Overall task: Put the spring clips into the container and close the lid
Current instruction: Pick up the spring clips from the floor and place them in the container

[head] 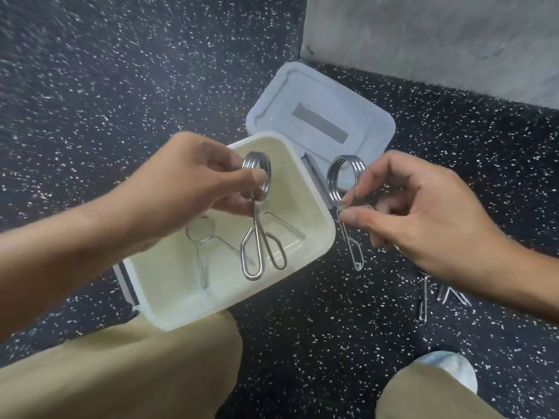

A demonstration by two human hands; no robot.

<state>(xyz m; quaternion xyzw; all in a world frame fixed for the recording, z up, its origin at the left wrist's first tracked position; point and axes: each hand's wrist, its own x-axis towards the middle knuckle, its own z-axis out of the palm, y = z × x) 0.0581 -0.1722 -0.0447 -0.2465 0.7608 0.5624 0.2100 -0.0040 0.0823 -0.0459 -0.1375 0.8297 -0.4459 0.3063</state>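
My left hand (pixel 193 176) pinches a spring clip (pixel 260 219) hanging handles-down over the open container (pixel 320 234), while my right hand (pixel 423 213) grips another clip (pixel 348 201) just outside its right rim.

— What is everything resting on?
— A dark floor (pixel 106 95) flecked with white specks.

— What lies directly on it?
— A cream container (pixel 314 213), open at the top. Just behind it a pale grey lid (pixel 329 95) lies flat, inner side up, close to a grey wall (pixel 438 37).

— Anything else down there?
— To the right, a loose spring clip (pixel 435 297) lies on the floor, partly hidden under a forearm. Whether the lid and container touch cannot be told.
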